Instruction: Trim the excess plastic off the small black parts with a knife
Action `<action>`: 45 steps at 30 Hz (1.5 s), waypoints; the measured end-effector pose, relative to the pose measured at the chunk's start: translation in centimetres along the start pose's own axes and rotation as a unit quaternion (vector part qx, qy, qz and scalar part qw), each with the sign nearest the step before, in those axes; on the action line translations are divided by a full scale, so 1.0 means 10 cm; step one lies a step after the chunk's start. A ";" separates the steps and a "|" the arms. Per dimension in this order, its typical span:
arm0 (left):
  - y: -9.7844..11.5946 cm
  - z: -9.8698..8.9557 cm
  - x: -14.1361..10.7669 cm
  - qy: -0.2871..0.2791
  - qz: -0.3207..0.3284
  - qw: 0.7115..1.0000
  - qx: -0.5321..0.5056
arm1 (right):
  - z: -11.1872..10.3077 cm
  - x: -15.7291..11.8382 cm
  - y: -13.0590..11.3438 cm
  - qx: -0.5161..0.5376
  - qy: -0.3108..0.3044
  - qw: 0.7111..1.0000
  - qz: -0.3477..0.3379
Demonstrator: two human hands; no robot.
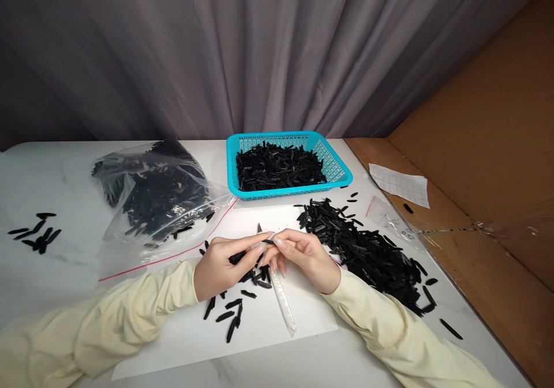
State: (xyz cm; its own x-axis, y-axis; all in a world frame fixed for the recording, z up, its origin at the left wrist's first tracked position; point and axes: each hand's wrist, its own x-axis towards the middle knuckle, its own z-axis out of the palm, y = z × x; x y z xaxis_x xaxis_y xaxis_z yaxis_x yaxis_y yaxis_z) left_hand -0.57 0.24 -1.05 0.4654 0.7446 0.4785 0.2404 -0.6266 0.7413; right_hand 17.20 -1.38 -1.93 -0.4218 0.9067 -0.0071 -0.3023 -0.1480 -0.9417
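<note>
My left hand (220, 267) and my right hand (312, 259) meet above a white sheet (298, 319). Between their fingertips they pinch one small, narrow black piece (269, 242). Its kind is unclear, and fingers cover part of it. Under the hands lies a knife (283, 304) with a pointed blade and a white wrapped-looking handle; its middle is hidden. Several similar loose black pieces (234, 317) are scattered on the sheet beneath and beside my left hand. A large heap of black pieces (363, 249) spreads just right of my right hand.
A blue basket (289, 193) holding black pieces stands at the back. To its left lies a clear zip bag (160, 191) full of them. More pieces (41, 238) are at far left. A cardboard box (485, 163) and a paper slip (400, 184) border the right side.
</note>
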 end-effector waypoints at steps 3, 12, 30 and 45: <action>0.01 0.00 0.00 -0.002 0.002 1.000 0.004 | 0.00 0.00 0.00 0.004 0.007 1.000 0.001; 0.01 0.00 0.00 -0.012 0.008 1.000 0.001 | -0.03 0.00 0.03 0.028 0.029 0.999 0.001; -0.03 0.00 -0.02 -0.040 -0.054 0.998 0.000 | -0.19 0.23 -0.66 -0.283 0.207 0.915 -0.197; -0.09 -0.01 -0.01 -0.071 -0.150 0.985 -0.039 | 0.53 0.17 -0.41 -0.583 -0.045 0.785 -0.207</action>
State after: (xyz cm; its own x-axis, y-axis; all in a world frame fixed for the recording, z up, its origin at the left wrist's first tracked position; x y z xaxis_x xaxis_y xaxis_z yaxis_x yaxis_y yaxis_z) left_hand -0.89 0.73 -1.74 0.4993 0.8504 0.1657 0.3225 -0.3599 0.8755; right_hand 13.21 -1.28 3.71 -0.5684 0.7427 0.3540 0.5356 0.6607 -0.5260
